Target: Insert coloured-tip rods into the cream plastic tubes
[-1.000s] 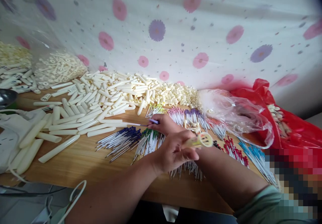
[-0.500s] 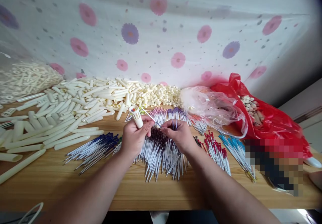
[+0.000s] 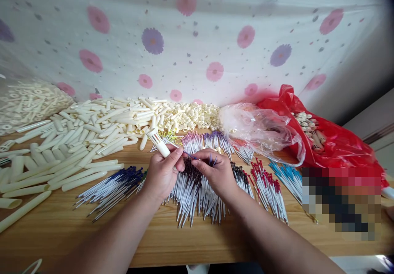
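My left hand (image 3: 163,171) is closed around a cream slotted pen barrel (image 3: 159,143), which tilts up and left with its slotted end outward. Opposite it, my right hand (image 3: 215,168) pinches a thin pen refill with a purple end (image 3: 190,156); its tip reaches to my left fingers. More purple ends (image 3: 213,159) stick out between my right fingers. Under both hands lies a fan of white refills with dark brown and black ends (image 3: 200,192). Part of that fan is hidden by my hands.
Blue-ended refills (image 3: 107,190) lie left, red-ended (image 3: 269,188) and light-blue-ended ones (image 3: 286,179) right. Cream pen tubes (image 3: 92,130) are heaped at the back left, short slotted parts (image 3: 193,116) behind. A clear bag (image 3: 258,130) and a red bag (image 3: 341,151) stand right.
The barrel in my left hand has tipped further left, its slotted end turning away. My hands are closer together at the refill. The view has shifted slightly.
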